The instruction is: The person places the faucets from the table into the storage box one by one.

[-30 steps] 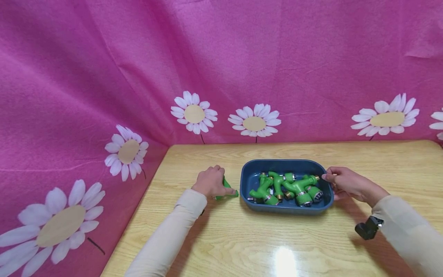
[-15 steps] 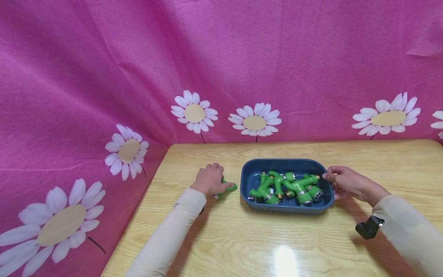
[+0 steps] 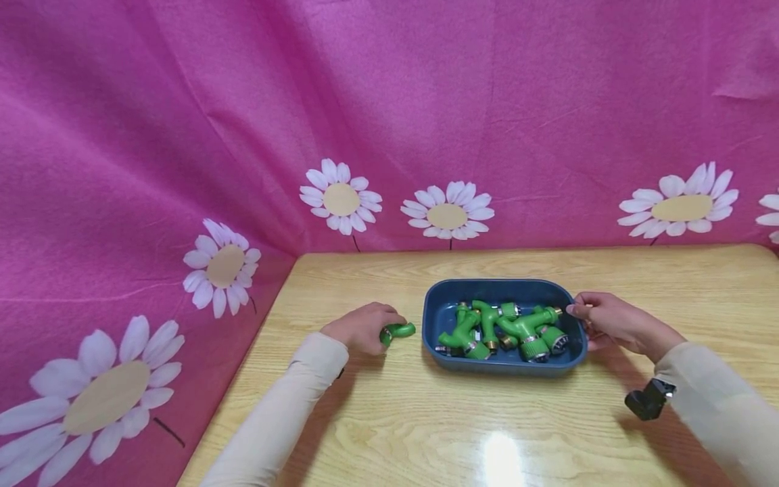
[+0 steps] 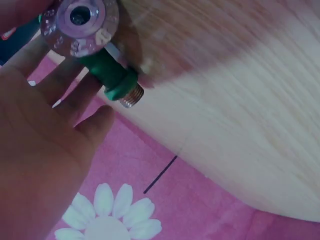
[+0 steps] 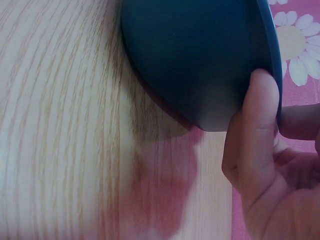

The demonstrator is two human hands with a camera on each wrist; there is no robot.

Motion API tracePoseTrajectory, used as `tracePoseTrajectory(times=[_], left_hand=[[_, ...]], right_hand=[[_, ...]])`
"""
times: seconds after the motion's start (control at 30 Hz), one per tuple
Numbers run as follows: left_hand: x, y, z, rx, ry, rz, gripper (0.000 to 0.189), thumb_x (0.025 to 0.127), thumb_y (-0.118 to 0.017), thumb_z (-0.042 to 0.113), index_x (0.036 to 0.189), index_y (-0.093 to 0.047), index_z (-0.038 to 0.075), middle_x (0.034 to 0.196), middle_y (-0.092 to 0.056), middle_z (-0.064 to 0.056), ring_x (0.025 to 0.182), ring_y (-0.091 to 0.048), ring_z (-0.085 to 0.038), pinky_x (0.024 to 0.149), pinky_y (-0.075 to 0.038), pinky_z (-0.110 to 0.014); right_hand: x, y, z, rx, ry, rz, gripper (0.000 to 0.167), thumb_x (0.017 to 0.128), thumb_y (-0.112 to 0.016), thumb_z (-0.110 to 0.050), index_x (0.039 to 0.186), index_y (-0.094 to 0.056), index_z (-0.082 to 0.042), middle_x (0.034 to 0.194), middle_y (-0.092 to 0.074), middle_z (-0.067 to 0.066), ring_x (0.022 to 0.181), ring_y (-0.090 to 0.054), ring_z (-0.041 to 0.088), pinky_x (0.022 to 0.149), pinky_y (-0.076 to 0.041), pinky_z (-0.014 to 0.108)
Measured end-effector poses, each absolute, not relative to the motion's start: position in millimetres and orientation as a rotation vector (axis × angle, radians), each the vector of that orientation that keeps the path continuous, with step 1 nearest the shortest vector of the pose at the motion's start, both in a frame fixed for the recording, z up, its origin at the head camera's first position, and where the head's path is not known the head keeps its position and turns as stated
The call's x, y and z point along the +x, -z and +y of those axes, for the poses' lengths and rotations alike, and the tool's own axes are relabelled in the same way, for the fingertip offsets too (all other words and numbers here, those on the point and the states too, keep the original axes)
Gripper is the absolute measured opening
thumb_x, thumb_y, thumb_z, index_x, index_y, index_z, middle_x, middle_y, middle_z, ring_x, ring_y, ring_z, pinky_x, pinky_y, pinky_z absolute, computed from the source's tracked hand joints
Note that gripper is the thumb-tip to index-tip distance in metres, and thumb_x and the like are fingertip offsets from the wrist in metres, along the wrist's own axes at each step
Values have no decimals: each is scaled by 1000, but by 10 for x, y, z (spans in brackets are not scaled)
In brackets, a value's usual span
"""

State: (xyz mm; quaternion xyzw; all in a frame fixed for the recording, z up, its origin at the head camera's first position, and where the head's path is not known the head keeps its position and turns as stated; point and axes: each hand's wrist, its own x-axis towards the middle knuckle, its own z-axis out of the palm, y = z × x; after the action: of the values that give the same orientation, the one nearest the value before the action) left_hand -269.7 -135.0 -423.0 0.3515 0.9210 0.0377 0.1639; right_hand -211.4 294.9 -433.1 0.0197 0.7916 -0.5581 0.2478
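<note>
My left hand (image 3: 364, 327) holds a green tap (image 3: 403, 330) just left of the blue bin (image 3: 505, 367). In the head view, the tap's curved spout sticks out from the fingers toward the bin. Seen by the left wrist camera, the tap (image 4: 107, 72) has a round end facing the camera and a threaded brass inlet, and the fingers lie behind it. Several more green taps (image 3: 487, 321) with brass threads lie heaped inside the bin. At the bin's right end, my right hand (image 3: 615, 323) pinches the rim between thumb and fingers.
The bin stands on a light wood-grain table (image 3: 456, 419). A pink cloth (image 3: 517, 101) printed with white daisies hangs along the back and left edges. A small black device (image 3: 648, 399) hangs below the right sleeve.
My left hand has drawn slightly left and turned, so its fingers now wrap the tap from the left and the curved spout points at the bin. The right hand and bin stay put.
</note>
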Motion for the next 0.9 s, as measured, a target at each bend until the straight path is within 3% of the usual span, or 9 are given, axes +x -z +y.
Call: tracePoseTrajectory(times=[0.13,0.3,0.47,0.6,0.9], left_hand=[[-2690,4252,-1349,904,-19,2708,52,84,-77,31,131,-61,17,115,-62,-3,103,-53,-19,87,-48,-33],[-2694,4295,-1370,854,6,2777,60,81,-75,53,127,-61,17,101,-61,-1,91,-52,-17,79,-47,-32],[-2683,4267,-1382,782,-16,2751,80,77,-77,49,143,-50,16,116,-60,-3,103,-53,-19,90,-48,-38],[-2677,4244,-1355,730,-35,2719,83,79,-77,45,149,-42,15,122,-57,-5,108,-52,-20,93,-47,-40],[-2744,4199,-1261,710,-47,2693,83,78,-80,42,148,-41,20,113,-54,-6,97,-53,-18,84,-50,-33]], right_hand=[[-2116,4330,2945,46,1527,2159,18,106,-39,-17,90,-46,-9,72,-48,-3,62,-56,6,58,-57,25],[-2108,4353,2948,40,1537,2150,20,106,-39,-15,88,-46,-10,71,-46,-3,62,-55,6,57,-56,24],[-2106,4380,2949,35,1548,2142,21,105,-40,-16,86,-45,-11,72,-46,-3,62,-55,6,57,-55,23],[-2109,4385,2954,33,1538,2147,21,106,-40,-17,87,-46,-11,73,-47,-3,62,-55,7,58,-56,25],[-2103,4364,2966,26,1552,2141,22,106,-40,-17,86,-46,-13,72,-47,-4,61,-54,6,56,-55,23]])
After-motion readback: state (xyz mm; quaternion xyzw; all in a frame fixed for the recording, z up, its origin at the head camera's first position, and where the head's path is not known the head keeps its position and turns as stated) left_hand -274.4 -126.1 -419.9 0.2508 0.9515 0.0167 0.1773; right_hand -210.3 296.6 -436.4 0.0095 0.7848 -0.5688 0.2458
